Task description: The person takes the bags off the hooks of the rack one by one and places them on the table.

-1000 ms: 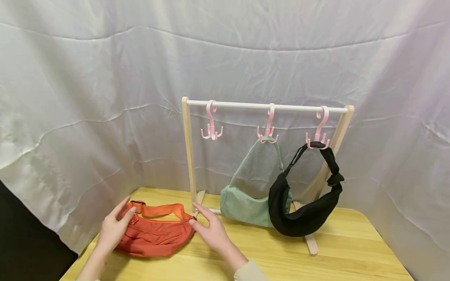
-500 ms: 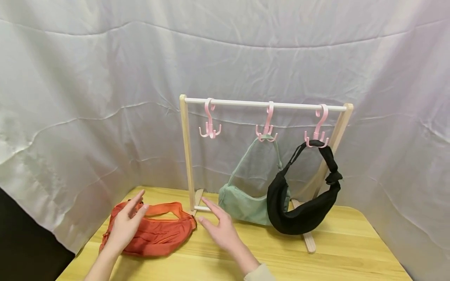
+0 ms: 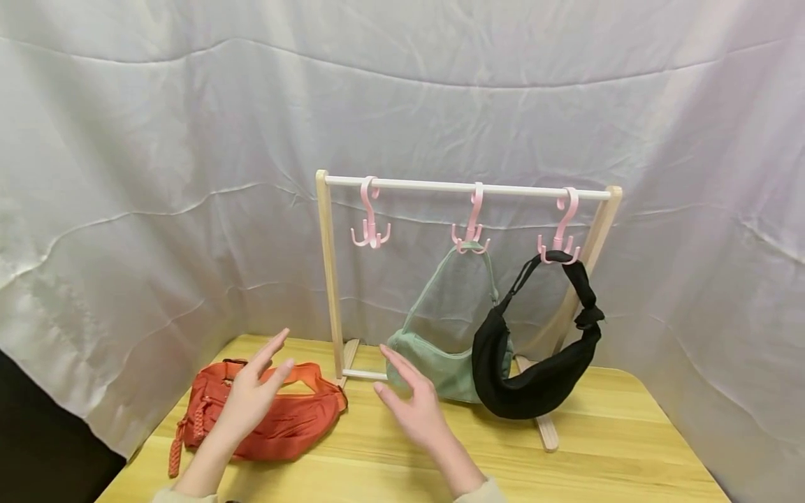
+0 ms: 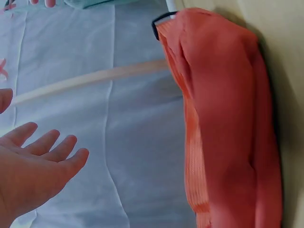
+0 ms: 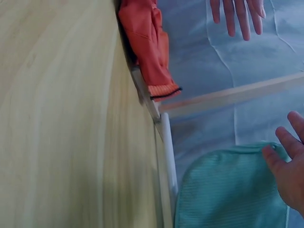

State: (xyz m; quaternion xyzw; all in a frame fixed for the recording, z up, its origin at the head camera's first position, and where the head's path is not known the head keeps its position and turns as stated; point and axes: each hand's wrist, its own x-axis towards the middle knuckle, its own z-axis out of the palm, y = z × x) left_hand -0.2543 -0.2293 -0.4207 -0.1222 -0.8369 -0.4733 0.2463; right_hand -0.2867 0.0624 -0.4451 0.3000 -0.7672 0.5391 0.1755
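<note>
A red-orange waist bag (image 3: 283, 426) lies on the table at the left, its orange strap (image 3: 308, 374) looped behind it and a braided pull hanging at its left end. My left hand (image 3: 248, 398) hovers over the bag with fingers straight, holding nothing; in the left wrist view the left hand (image 4: 38, 166) is apart from the bag (image 4: 223, 118). My right hand (image 3: 418, 412) is held in the air with fingers extended, in front of the green shoulder bag (image 3: 434, 363). That green bag and a black shoulder bag (image 3: 534, 384) hang by their straps from pink hooks.
A rack with wooden posts (image 3: 328, 279) and a white rail (image 3: 428, 185) stands on the wooden table (image 3: 604, 433). The leftmost pink hook (image 3: 371, 223) carries no bag. Pale curtain (image 3: 189, 175) surrounds the table at the back and sides.
Both hands have come away from the red-orange bag, rising and shifting right. The bag stays on the table, its left end and braided pull now uncovered. The hanging bags keep their places.
</note>
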